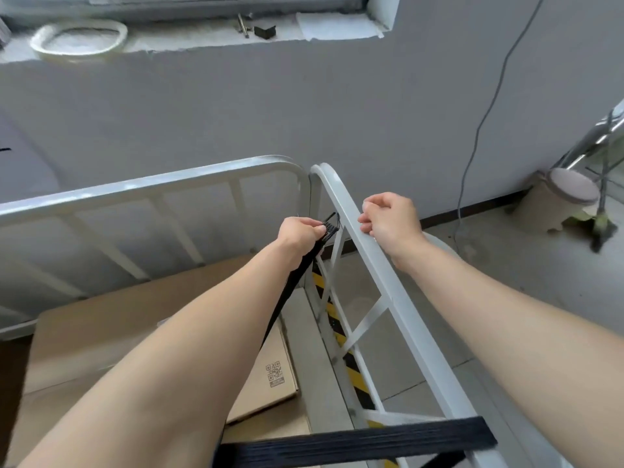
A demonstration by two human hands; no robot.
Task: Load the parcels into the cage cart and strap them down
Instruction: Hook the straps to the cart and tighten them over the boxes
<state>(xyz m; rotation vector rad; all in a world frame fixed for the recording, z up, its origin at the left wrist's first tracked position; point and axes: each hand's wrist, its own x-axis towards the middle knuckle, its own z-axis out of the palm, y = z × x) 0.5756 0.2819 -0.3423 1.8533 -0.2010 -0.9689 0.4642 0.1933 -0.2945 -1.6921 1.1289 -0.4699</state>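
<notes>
Black strap (354, 442) crosses the cart rail (381, 265) closest to the lens; its far run climbs to a hook (331, 223) pinched in the left hand (300, 231), just inside the rail the right hand (388, 217) grips. Parcels (135, 315) lie below.

Cardboard box (266, 383): carried a printed QR code (274, 370) with a small line of print below it, too small to read.
Other readable words or numbers: there were none.
</notes>
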